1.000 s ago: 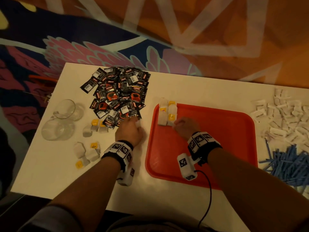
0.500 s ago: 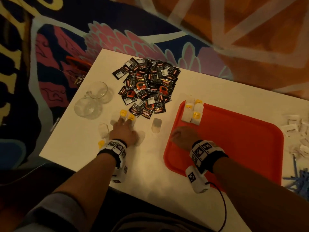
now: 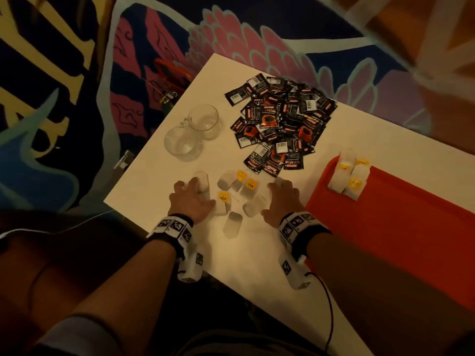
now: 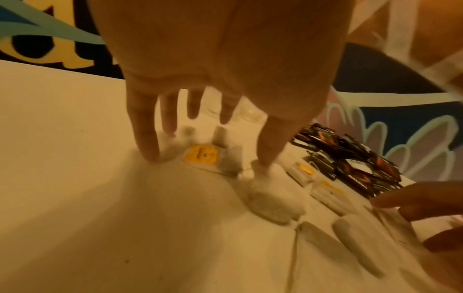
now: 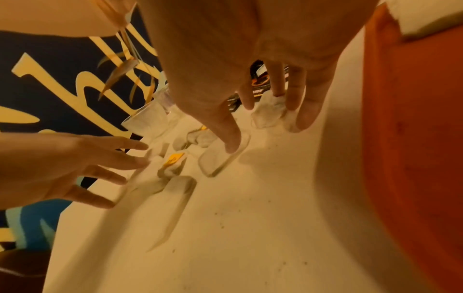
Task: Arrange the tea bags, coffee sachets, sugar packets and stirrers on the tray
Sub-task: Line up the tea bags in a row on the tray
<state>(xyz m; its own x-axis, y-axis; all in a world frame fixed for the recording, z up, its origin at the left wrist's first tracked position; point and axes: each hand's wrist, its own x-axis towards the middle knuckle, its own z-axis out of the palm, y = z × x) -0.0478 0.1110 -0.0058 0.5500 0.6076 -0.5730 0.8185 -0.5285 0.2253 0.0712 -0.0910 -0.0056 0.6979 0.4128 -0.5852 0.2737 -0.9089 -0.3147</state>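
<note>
Several loose white tea bags [image 3: 248, 192] with yellow tags lie on the white table [image 3: 257, 265] between my hands. My left hand [image 3: 191, 196] is spread over the left ones, its fingers [image 4: 146, 146] straight and touching a tagged tea bag [image 4: 201, 156]. My right hand [image 3: 280, 196] is spread over the right ones, its thumb [image 5: 229, 138] pressing on one tea bag [image 5: 215, 160]. Neither hand grips anything. The red tray [image 3: 385, 227] lies to the right, with several tea bags [image 3: 348, 177] lined up in its far left corner. Black coffee sachets [image 3: 280, 122] are piled behind.
Two clear glass cups [image 3: 192, 132] stand at the table's left, close to its edge. The table's left edge is just beyond my left hand. The tray's raised rim [image 5: 375, 119] runs beside my right hand. Patterned carpet surrounds the table.
My right hand left the tray and moved left onto the loose tea bags. My left hand shifted down onto the left bags. The head view swung left; sugar packets and stirrers went out of view.
</note>
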